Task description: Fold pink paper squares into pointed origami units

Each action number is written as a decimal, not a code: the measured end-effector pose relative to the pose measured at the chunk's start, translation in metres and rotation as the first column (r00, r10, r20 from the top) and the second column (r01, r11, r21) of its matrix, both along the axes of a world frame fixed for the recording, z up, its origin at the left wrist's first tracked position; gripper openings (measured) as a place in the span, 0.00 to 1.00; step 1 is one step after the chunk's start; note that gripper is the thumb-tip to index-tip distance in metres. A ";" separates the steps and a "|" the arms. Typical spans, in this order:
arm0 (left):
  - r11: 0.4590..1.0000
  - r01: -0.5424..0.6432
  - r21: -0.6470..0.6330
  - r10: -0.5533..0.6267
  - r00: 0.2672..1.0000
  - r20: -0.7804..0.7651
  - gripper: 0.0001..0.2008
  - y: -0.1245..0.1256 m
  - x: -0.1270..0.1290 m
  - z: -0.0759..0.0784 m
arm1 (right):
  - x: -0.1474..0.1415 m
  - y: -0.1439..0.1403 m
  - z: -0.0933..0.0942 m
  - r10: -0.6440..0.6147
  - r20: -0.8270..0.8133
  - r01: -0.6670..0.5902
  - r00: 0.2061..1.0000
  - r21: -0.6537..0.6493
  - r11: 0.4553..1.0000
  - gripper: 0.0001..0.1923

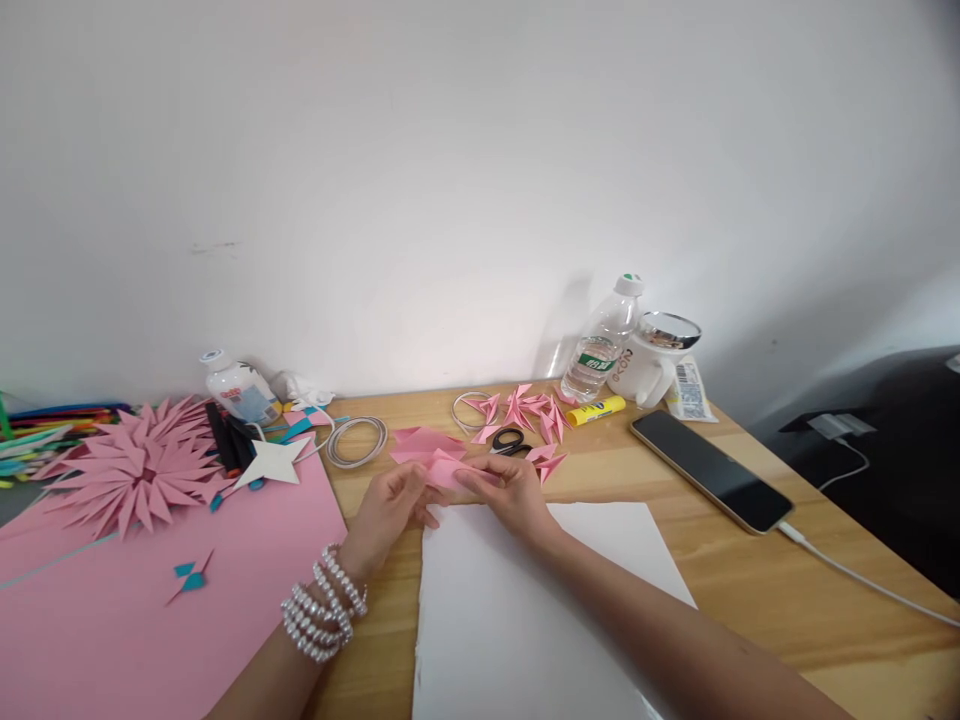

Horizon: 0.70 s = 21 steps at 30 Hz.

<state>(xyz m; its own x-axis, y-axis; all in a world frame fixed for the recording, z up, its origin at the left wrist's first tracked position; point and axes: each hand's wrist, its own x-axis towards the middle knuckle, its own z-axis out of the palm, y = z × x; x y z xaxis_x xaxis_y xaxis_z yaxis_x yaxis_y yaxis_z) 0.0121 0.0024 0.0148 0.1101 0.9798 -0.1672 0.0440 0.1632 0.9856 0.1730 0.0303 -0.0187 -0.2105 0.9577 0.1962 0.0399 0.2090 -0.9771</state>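
Observation:
A folded piece of pink paper (pixel 445 469) is held between both hands above the top edge of a white sheet (pixel 510 620). My left hand (pixel 396 500), with pearl bracelets (pixel 319 612) at the wrist, pinches its left side. On its right side, the thumb and fingers of my right hand (pixel 510 492) are closed. More pink paper (pixel 424 442) lies just behind the held piece. Black-handled scissors (pixel 508 441) rest beyond my right hand, among several folded pink paper pieces (pixel 519 405). Part of the held paper is hidden by my fingers.
At left, a large pink paper flower (pixel 150 470) and a white paper star (pixel 274 461) lie by pink card (pixel 247 610). A water bottle (pixel 600 345), mug (pixel 646 370) and yellow glue stick (pixel 596 411) are at the back. A phone (pixel 711 470) with a cable is at right.

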 end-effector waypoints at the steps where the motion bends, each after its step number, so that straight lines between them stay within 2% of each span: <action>1: 0.999 0.013 0.034 -0.012 0.999 -0.035 0.18 0.000 0.000 0.001 | 0.000 0.000 0.000 0.000 0.001 0.000 1.000 -0.014 1.000 0.11; 6: 0.999 -0.014 0.052 0.020 0.992 -0.121 0.11 -0.001 0.001 0.003 | 0.000 0.000 0.001 0.053 -0.054 -0.057 0.997 -0.072 0.996 0.12; 13: 0.998 -0.046 0.042 0.049 0.995 -0.084 0.10 -0.002 0.002 -0.001 | 0.000 0.000 -0.001 0.058 -0.064 -0.065 0.996 -0.110 0.992 0.12; 21: 0.997 -0.014 0.070 0.020 0.996 -0.086 0.08 -0.003 0.003 -0.005 | -0.002 -0.002 0.001 0.060 -0.023 -0.062 0.998 -0.098 0.993 0.10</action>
<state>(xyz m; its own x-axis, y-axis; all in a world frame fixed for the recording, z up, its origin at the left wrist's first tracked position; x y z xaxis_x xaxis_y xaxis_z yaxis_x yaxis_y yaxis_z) 0.0150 -0.0003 0.0100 0.0812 0.9909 -0.1069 0.1270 0.0961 0.9872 0.1715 0.0284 -0.0173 -0.2666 0.9579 0.1064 0.0105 0.1133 -0.9935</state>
